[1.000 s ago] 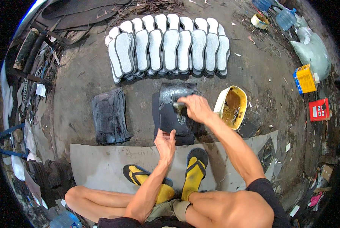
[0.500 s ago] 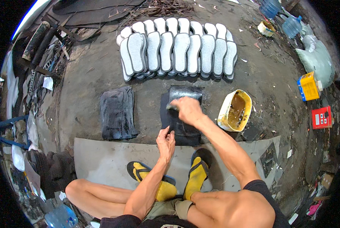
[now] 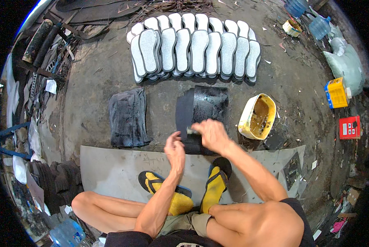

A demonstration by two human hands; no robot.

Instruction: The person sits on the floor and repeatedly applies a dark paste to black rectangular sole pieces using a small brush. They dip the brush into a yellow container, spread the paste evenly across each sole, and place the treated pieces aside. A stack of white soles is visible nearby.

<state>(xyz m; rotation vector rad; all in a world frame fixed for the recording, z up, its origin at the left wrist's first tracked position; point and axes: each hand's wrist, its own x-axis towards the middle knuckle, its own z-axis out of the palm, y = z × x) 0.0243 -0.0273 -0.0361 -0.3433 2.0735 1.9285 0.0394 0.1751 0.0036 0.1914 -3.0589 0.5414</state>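
A stack of black sheets (image 3: 211, 101) lies on the floor in front of me, with a glossy wet coat over its upper right part. Low over that stack, my right hand (image 3: 212, 135) is closed on a small tool (image 3: 190, 131); only its pale end shows, so its exact kind is hidden. My left hand (image 3: 175, 151) hovers by the stack's lower left corner, fingers loosely bent and apart, holding nothing. To the right of the stack stands a cream tub (image 3: 245, 121) with brown, glue-like liquid inside. A second pile of dark sheets (image 3: 128, 117) lies to the left.
Rows of white-topped, dark-edged insoles (image 3: 199, 51) stand beyond the sheets. A grey mat (image 3: 110, 166) lies under my feet in yellow socks and flip-flops. Along the right are a yellow can (image 3: 336, 93), a red box (image 3: 349, 126) and water jugs (image 3: 319, 27). Scrap fills the left side.
My right hand has drawn the tool toward me, from the stack's upper part to its lower part. My left hand has shifted slightly left. The glossy coated patch shows more openly.
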